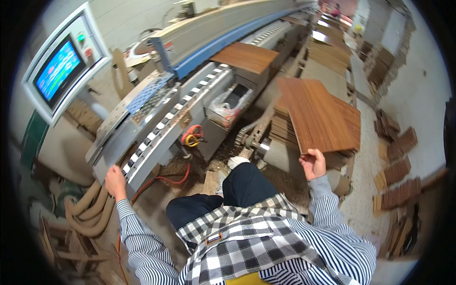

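My right hand (312,164) grips the near edge of a brown wood-grain panel (308,114), fingers curled round it. The panel is angled over a stack of boards (280,127), with another brown panel showing at its right. My left hand (115,180) is closed at the near end of the machine's conveyor rail (151,137), which carries a row of white pads; whatever its fingers hold, if anything, is hidden. Farther along the machine another brown board (244,57) lies flat.
A control screen (58,70) stands upper left. Thick hoses (88,209) and a red air hose (180,178) run low by the machine. Long stacks of boards (327,52) recede to the back. Small board piles (399,185) line the right wall. A distant person (336,10) is at the back.
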{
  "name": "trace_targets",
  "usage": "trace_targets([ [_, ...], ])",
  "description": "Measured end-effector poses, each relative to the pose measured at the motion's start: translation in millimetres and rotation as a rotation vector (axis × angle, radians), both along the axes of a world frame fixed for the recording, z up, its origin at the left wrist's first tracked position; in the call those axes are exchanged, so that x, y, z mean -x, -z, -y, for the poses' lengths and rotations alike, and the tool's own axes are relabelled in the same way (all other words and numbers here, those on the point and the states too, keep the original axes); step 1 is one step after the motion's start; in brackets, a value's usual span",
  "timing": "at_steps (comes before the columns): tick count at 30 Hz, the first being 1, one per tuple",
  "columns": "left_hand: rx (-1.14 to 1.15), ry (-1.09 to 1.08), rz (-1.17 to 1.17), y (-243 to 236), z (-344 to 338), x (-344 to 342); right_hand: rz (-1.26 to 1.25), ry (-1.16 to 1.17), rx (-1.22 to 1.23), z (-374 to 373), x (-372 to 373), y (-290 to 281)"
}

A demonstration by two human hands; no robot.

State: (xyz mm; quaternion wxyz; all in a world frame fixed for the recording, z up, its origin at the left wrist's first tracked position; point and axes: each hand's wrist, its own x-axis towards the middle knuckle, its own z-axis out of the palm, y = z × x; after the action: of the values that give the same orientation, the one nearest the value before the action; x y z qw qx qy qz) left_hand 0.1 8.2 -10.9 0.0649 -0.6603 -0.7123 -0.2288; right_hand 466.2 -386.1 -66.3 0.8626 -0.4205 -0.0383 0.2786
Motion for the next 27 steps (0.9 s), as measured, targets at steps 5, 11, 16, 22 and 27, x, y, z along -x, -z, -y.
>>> trace_targets([
  [5, -0.027, 0.004, 0.047, 0, 1, -2, 0.069, 0.023, 0.133, -24, 4, -12],
  [11, -0.023, -0.012, 0.063, -4, 7, 0, 0.06, -0.125, -0.051, -13, -1, 8],
  [16, -0.058, -0.012, 0.057, -4, 7, 1, 0.144, -0.292, -0.042, 2, 35, 11],
  [22, -0.057, -0.003, 0.063, -2, 5, 4, 0.119, -0.602, -0.05, -49, 84, -23],
  [27, -0.062, -0.004, 0.075, -5, 7, 1, 0.043, -0.846, -0.008, -116, 118, -21],
])
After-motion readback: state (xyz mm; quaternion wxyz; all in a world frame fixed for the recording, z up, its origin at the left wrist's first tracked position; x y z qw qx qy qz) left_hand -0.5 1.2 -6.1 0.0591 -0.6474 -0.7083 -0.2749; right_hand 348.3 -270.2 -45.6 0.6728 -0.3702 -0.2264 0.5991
